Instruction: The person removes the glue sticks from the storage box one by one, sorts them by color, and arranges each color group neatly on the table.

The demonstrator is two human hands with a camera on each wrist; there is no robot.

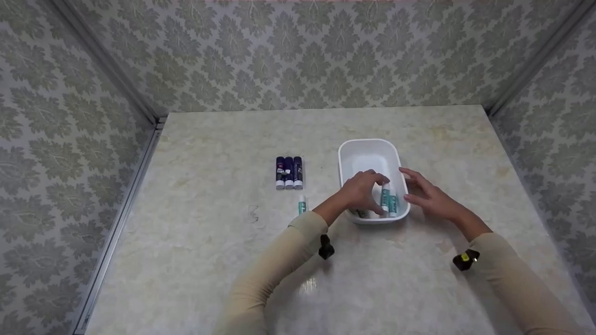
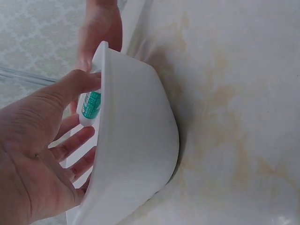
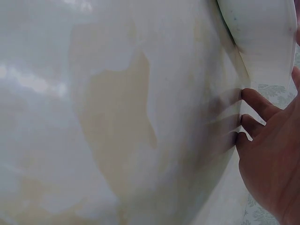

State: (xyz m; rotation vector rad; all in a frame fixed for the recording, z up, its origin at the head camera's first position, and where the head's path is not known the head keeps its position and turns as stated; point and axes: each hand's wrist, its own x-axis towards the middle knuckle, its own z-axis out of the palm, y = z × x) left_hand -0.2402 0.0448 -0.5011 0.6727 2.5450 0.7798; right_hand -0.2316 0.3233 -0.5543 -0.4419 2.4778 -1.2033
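Observation:
My left hand point(image 1: 361, 190) reaches into a white plastic bin point(image 1: 342, 163) and pinches a small teal-and-white glue stick point(image 1: 385, 197) end to end between thumb and fingers. In the left wrist view, the glue stick point(image 2: 91, 104) shows just past the bin's rim. A second teal glue stick point(image 1: 393, 204) lies beside it at the bin's near right. Something dark in the near left corner is mostly hidden under the left hand. My right hand point(image 1: 435, 200) touches the bin's right rim with thumb and fingertips, its fingers loosely bent in the right wrist view.
Left of the bin, three dark blue glue sticks point(image 1: 289, 172) with white caps lie side by side on the marbled table point(image 1: 200, 260). Nearer, another teal glue stick point(image 1: 302, 204) is partly covered by the left sleeve. Patterned walls point(image 1: 298, 56) enclose the table's back and sides.

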